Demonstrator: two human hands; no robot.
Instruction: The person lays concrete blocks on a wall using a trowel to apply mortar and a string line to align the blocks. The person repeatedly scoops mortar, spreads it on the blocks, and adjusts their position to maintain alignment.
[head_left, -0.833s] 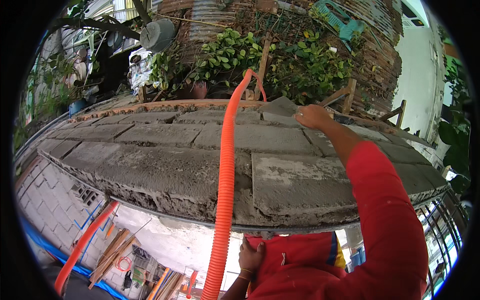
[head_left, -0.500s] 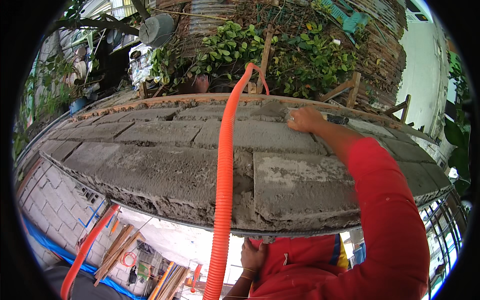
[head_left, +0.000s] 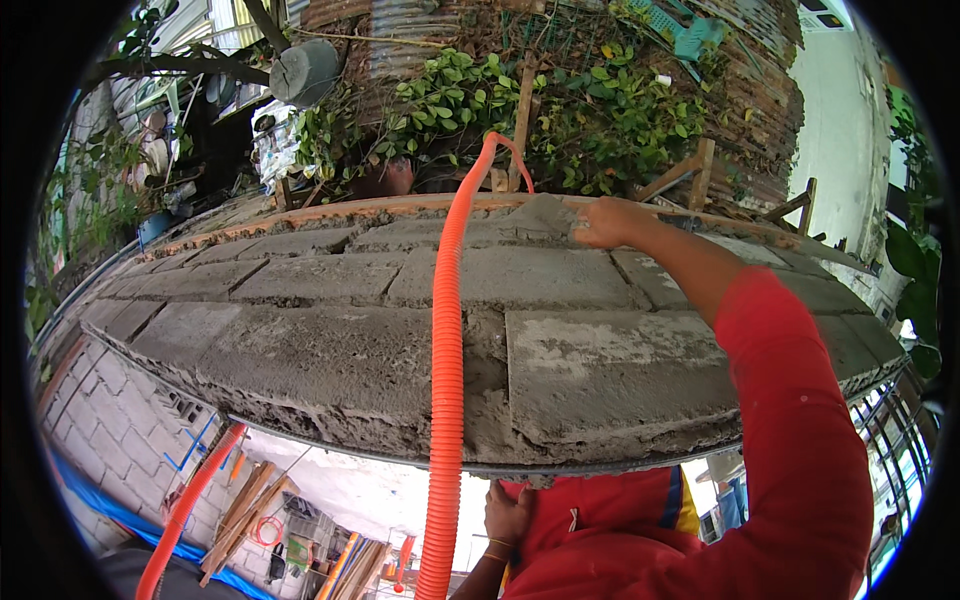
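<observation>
My right hand, in a red sleeve, grips a trowel; its grey blade rests at the far row of the mortared block wall. The trowel's handle is mostly hidden by my hand. My left hand is low at centre, just under the wall's near edge beside my red shirt, fingers curled; what they hold is hidden. An orange corrugated hose lies across the blocks left of my right hand, bending down beyond the far edge.
A timber board runs along the far edge, with leafy plants, rusty sheets and wooden braces beyond. A grey bucket hangs at upper left. Below are a second hose and stacked planks.
My right hand with the trowel has moved left along the far row, dipping and rising slightly. My left hand stays low beside the near edge. The view has shifted slightly.
</observation>
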